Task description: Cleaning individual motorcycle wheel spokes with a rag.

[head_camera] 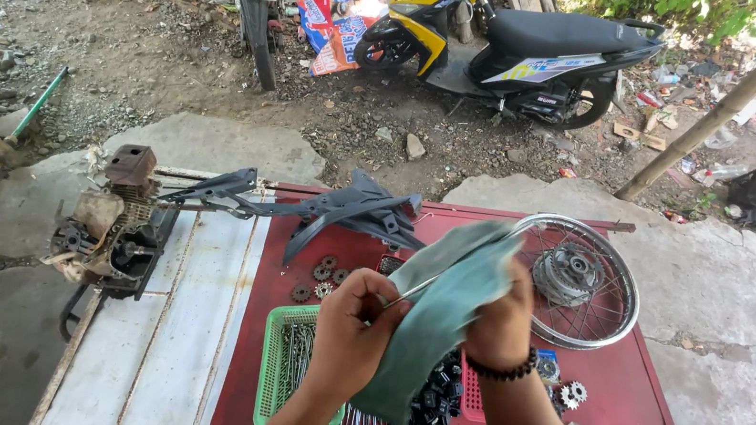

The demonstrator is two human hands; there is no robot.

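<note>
My left hand (354,325) pinches the end of a thin metal spoke (409,290) above the red table (651,419). A teal cloth (444,298) is wrapped over that spoke, and my right hand (504,319), with a dark bead bracelet on the wrist, grips the cloth around it. Below my hands sits a green plastic basket (273,363) holding several loose spokes. Beside it a red basket (471,397) holds small dark parts.
A spoked wheel rim with hub (581,281) lies at the table's right back. Small sprockets (322,278), a dark plastic fairing (350,209) and an old engine (112,228) lie on the left. Motorcycles (514,42) stand on gravel beyond.
</note>
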